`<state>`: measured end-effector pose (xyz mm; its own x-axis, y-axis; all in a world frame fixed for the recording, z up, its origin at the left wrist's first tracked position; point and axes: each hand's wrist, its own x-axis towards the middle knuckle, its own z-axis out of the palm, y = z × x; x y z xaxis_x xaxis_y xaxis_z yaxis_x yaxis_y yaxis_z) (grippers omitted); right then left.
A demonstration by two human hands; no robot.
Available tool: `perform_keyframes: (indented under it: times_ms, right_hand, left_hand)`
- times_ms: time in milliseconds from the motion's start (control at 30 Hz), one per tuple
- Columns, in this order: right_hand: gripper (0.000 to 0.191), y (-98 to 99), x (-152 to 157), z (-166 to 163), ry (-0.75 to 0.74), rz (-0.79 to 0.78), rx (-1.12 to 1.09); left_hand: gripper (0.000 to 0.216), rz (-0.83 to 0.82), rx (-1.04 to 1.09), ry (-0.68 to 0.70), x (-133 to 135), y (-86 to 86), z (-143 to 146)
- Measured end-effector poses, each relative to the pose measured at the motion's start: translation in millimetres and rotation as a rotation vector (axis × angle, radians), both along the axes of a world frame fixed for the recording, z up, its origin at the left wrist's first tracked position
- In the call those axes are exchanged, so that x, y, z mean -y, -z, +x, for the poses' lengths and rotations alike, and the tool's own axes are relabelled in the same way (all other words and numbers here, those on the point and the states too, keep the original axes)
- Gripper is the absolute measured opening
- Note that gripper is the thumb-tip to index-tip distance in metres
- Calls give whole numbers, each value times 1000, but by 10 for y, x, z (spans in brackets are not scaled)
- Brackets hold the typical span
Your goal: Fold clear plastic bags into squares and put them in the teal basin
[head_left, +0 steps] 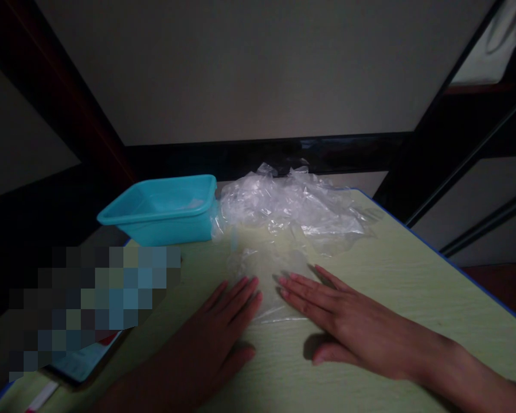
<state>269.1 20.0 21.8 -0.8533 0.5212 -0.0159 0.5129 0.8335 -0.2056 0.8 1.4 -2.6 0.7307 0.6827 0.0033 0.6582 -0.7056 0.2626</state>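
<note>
My left hand (223, 327) lies flat and open on the pale green table (413, 287), its fingertips on the near left edge of a flat clear plastic bag (266, 269). My right hand (339, 321) is also flat with fingers stretched out, pressing the right part of the same bag. Behind the bag sits a crumpled pile of clear plastic bags (292, 209).
A turquoise plastic tub (163, 215) stands at the back left of the table, touching the pile. A blurred-out patch covers the near left, with a dark flat item (81, 364) under it. The table's blue edge (468, 275) runs along the right. Dark frames stand behind.
</note>
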Motion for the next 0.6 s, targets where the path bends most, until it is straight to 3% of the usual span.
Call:
perform_keyframes:
  times_ms: [167,333,467,600]
  right_hand:
    - [78,-12,57,-37,-70,-151,13]
    - [78,-10,48,-44,-53,-146,-10]
    - [77,-13,33,-43,-5,-107,24]
    - [76,8,30,-41,16,-66,14]
  left_hand:
    - [66,-9,-15,-11,-15,29,-11]
    - [63,68,-17,-42,-37,46,-9]
    - [55,147,124,-302,-72,78,-4]
    - [56,33,316,-578,-100,45,22]
